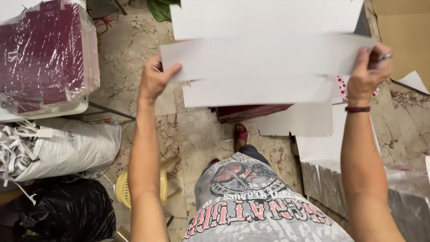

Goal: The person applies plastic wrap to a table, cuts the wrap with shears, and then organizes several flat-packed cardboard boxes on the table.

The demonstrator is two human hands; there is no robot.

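A flat white card is held up between both hands, its long edges free above and below. The left hand is clamped on the card's left end, thumb over the front face; the right hand is gripped on the right end. Open air is left below the card, down to the marble floor. More white card blanks are seen behind and below the right hand. Outside the left hand, a wrapped maroon stack and a white bag are crowded in.
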